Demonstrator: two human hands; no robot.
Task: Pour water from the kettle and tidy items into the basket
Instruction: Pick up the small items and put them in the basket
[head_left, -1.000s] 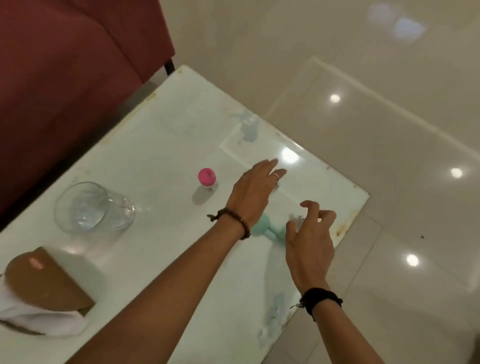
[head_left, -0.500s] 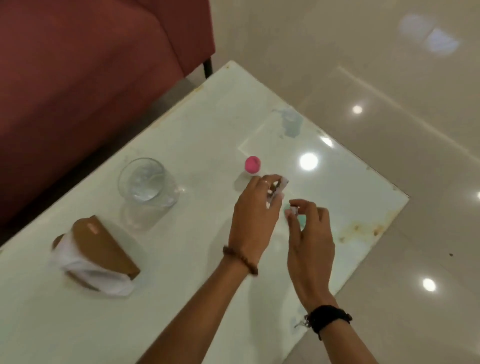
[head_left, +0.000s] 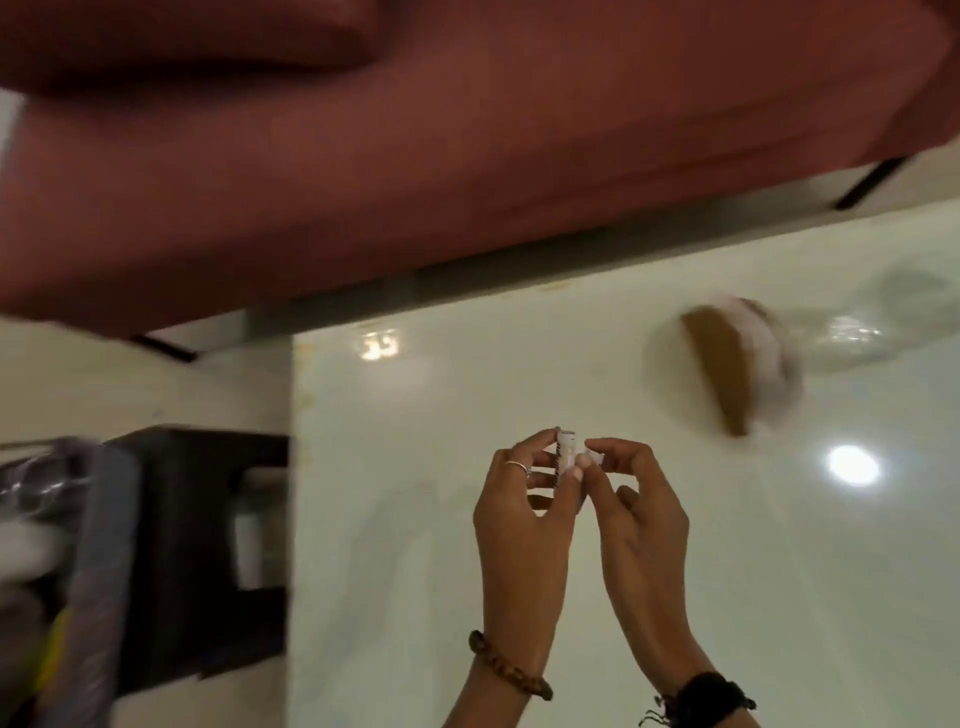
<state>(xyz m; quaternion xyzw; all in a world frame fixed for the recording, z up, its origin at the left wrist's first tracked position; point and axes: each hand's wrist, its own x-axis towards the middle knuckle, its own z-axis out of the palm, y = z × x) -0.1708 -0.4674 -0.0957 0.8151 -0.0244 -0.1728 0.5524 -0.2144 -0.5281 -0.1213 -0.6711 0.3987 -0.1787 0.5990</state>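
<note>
Both hands are raised over the white table (head_left: 415, 519) and meet at the fingertips. My left hand (head_left: 524, 509) pinches a small white item with dark print (head_left: 565, 451) between thumb and fingers. My right hand (head_left: 641, 499) pinches another small white piece (head_left: 595, 459) right beside it; the two pieces touch. What they are is unclear. No kettle shows. The glass (head_left: 852, 338) is a blur at the far right. A dark basket-like box (head_left: 202, 545) stands past the table's left edge.
A brown and white tissue holder (head_left: 727, 374) sits on the table to the right of my hands. A red sofa (head_left: 415, 130) runs along the far side. Blurred bags or plastic (head_left: 62, 545) lie at the left edge.
The view has swung left, so the sofa now fills the top and the dark box has appeared. Both hands lifted their small pieces off the table and brought them together.
</note>
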